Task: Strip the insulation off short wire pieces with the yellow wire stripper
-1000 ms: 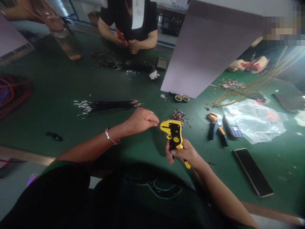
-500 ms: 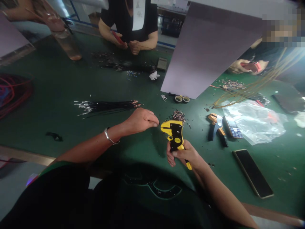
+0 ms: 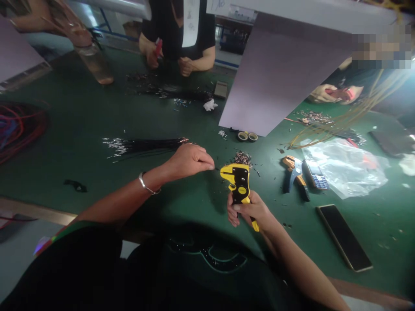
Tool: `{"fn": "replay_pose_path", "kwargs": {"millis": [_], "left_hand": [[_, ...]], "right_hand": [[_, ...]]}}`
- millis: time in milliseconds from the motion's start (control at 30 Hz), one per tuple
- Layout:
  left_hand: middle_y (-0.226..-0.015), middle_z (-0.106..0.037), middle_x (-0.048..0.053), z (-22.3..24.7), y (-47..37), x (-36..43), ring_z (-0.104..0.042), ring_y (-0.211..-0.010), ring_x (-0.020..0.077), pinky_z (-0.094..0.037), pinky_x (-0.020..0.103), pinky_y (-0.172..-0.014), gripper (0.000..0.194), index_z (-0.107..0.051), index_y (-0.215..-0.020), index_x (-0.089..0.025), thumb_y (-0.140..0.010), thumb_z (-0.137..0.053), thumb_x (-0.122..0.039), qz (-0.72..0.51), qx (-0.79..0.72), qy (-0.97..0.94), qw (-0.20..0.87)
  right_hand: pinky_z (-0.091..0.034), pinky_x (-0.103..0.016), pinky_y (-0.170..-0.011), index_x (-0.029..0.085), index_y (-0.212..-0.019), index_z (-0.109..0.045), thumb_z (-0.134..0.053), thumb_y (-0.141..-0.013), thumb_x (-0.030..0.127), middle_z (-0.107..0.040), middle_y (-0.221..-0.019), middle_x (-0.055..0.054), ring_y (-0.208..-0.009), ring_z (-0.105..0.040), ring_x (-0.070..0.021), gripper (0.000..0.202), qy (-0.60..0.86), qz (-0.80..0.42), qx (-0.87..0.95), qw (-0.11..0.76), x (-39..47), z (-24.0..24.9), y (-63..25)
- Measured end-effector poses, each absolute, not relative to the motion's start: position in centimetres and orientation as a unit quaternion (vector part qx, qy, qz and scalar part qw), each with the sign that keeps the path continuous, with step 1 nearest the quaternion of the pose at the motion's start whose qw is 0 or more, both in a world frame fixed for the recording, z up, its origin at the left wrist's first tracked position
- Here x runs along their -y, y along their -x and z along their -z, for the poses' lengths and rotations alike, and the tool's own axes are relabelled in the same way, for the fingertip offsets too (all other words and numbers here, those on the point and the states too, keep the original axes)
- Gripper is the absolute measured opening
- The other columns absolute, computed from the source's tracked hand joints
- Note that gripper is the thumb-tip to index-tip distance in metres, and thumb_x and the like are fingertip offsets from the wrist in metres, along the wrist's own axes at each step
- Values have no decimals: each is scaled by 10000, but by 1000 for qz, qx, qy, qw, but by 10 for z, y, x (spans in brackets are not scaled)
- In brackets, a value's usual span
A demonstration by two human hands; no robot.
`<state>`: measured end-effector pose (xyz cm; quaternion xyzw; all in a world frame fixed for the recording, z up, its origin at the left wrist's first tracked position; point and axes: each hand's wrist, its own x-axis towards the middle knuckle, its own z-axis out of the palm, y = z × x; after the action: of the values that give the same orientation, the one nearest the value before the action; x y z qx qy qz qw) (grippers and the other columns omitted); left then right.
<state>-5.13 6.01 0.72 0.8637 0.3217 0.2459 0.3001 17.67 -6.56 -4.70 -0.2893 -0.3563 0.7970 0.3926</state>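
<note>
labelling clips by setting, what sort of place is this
Likely a workshop for preparing wires: a bundle of black wires lies on the green table, scraps lie near a yellow-and-black tool, and a person opposite holds a red tool.

Single head-worn view, from above the wearer's torso (image 3: 145, 276), facing forward and down across the table (image 3: 74, 116); left hand (image 3: 189, 160) and right hand (image 3: 253, 209) at close range, co-worker (image 3: 165, 26) at far edge.
</note>
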Motion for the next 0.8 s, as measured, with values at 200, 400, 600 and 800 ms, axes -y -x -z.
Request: {"fn": "replay_pose_path", "kwargs": {"millis": [200, 400, 600, 800], "left_hand": [[-762, -725, 18, -18, 64, -66, -631, -715, 143, -467, 269, -723, 126, -773, -766, -227, -780, -673, -302, -327, -394, -820, 257], [-579, -666, 58, -32, 59, -41, -603, -538, 131, -497, 268, -571, 399, -705, -614, -135, -844, -601, -444, -317, -365, -671, 561], [-780, -726, 136, 9, 45, -36, -650, -627, 137, -550, 291, -658, 442, -747, -853, -94, -837, -609, -513, -259, -395, -524, 709], [-884, -734, 157, 18, 42, -42, -673, -717, 161, -565, 361, -783, 339, -731, -935, -85, -807, -691, -396, -328, -406, -439, 731]], "right_hand": [[-487, -294, -443, 136, -838, -609, -733, -749, 192, -588, -574, 25, -441, -548, -123, 163, 284, -795, 354, 404, 64, 47, -179], [-480, -300, -447, 143, -820, -601, -752, -733, 209, -584, -565, 26, -439, -545, -127, 187, 305, -779, 346, 426, 62, 45, -180], [-479, -304, -451, 142, -815, -601, -755, -726, 212, -588, -566, 23, -437, -546, -128, 192, 308, -768, 339, 448, 60, 40, -180], [-479, -294, -417, 138, -816, -602, -761, -720, 227, -572, -549, 31, -415, -533, -124, 206, 300, -765, 347, 452, 64, 52, -174]]}}
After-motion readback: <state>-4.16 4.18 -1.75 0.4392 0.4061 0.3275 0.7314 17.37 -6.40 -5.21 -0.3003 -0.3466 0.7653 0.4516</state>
